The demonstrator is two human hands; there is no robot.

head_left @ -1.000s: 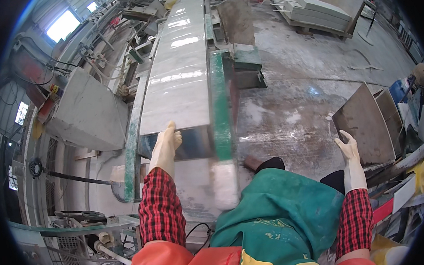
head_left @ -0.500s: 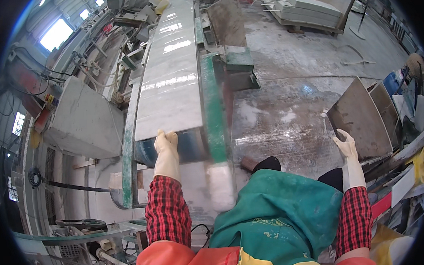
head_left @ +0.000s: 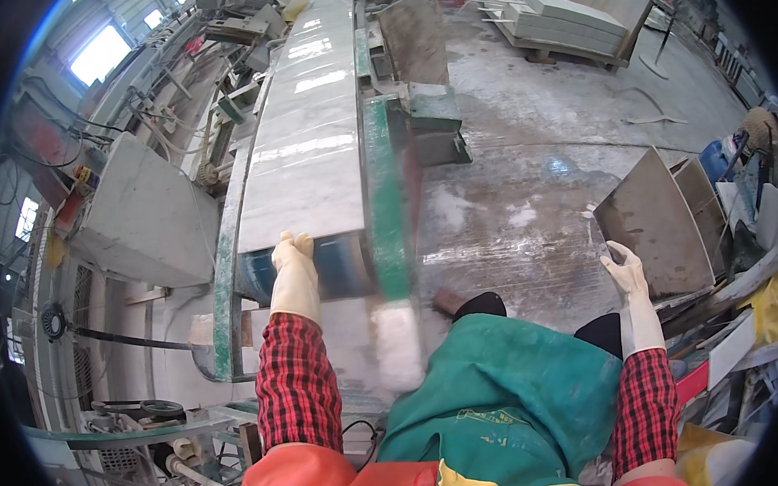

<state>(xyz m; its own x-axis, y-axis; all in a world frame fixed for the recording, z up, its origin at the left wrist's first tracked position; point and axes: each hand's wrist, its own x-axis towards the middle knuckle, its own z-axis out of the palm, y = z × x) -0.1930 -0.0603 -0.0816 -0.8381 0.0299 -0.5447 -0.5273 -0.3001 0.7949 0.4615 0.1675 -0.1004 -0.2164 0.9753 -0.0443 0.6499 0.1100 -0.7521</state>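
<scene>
A belt conveyor with green side rails (head_left: pixel 388 207) runs away from me, carrying pale, glossy stone slabs (head_left: pixel 301 182) in a row. My left hand (head_left: pixel 293 265), in a cream rubber glove, is closed at the near edge of the closest slab, with its fingertips partly hidden. Below that edge shows the blue-grey belt roller (head_left: pixel 341 262). Off to my right, my gloved right hand (head_left: pixel 627 275) hangs in the air with thumb and fingers apart and nothing in it. It is nearest to a brownish panel (head_left: pixel 655 222) that leans upright.
A large grey block (head_left: pixel 149 218) stands left of the conveyor. Metal framing and a valve wheel (head_left: pixel 161 407) lie at lower left. Stacked white slabs (head_left: pixel 567 23) rest on a pallet at far right. Scrap pieces and yellow sheeting (head_left: pixel 771 300) crowd the right side.
The view has shifted slightly. My left hand stays at the slab's near edge. My right hand's fingers have straightened a little and stay empty beside the leaning panel.
</scene>
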